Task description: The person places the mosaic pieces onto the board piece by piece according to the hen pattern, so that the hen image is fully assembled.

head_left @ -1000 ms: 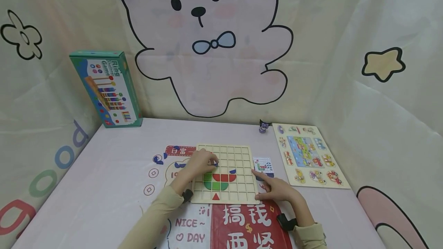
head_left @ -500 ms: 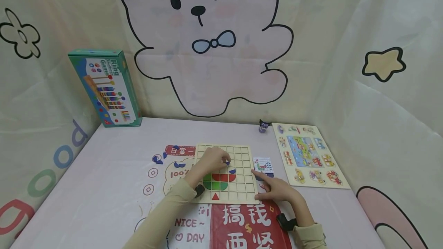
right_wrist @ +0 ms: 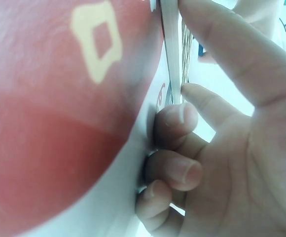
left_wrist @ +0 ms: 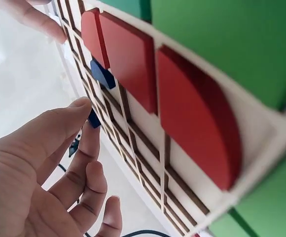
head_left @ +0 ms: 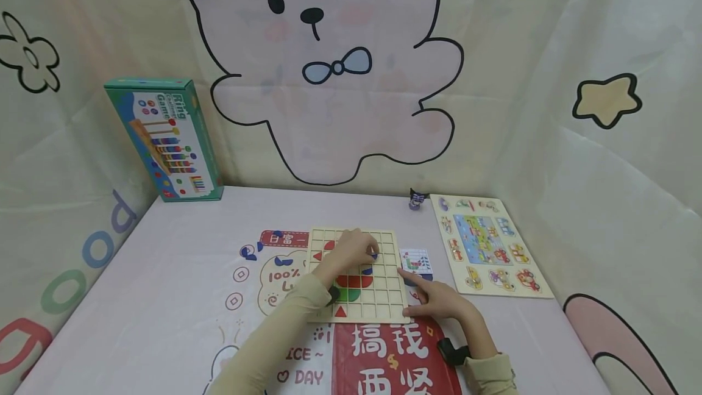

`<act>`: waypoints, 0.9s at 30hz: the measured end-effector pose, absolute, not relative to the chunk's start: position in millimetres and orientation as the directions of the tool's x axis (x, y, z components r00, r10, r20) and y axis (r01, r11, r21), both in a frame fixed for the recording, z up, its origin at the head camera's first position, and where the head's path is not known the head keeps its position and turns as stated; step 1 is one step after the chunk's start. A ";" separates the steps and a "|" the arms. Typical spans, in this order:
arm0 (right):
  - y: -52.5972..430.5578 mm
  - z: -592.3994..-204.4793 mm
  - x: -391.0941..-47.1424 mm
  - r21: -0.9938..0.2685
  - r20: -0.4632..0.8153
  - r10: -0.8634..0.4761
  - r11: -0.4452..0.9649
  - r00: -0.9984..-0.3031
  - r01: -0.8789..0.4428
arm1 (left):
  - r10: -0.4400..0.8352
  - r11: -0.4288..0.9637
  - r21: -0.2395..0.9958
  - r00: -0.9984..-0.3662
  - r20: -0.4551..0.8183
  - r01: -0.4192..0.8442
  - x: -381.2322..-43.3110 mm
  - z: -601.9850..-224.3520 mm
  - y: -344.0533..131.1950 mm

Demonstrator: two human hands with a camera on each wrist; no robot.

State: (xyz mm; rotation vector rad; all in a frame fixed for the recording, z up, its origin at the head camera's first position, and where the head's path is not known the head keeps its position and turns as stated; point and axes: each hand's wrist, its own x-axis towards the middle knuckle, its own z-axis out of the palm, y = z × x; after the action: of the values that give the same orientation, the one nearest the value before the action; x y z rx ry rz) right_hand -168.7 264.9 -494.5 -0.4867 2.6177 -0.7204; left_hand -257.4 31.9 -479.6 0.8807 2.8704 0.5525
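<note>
A pale wooden grid board lies on the table in the head view. My left hand is over its far half, pinching a small blue piece between thumb and index finger. Another blue piece sits in the grid beside a row of red pieces. Nearer in the head view are a green piece and a red triangle. My right hand touches the board's right edge with its spread thumb and index finger. In the right wrist view its other fingers bend loosely.
Several loose blue pieces lie left of the board. A small picture card is at its right. Farther off stand a green box and a small purple figurine. A picture puzzle board lies at the right.
My left hand has moved right across the board with the blue piece, uncovering red pieces at the far left of the grid. The right hand stays at the board's edge.
</note>
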 end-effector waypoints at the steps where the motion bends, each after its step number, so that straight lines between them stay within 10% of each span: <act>1: 264.9 -494.2 -168.5 -0.546 -0.264 -0.423 0.806 -0.867 -0.227 | 0.557 0.770 0.359 -0.830 0.023 0.527 -257.9 -479.5 34.0; 27: 264.4 -493.7 -169.7 -0.549 -0.290 -0.401 0.813 -0.869 -0.192 | 0.554 0.757 0.444 -0.831 -0.048 0.480 -259.8 -480.5 45.4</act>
State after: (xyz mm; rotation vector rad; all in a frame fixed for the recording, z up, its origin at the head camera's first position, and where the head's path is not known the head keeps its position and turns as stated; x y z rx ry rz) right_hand -169.7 264.4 -493.7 -0.4449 2.6014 -0.7285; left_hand -259.8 45.4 -480.5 0.8247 2.7772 0.6297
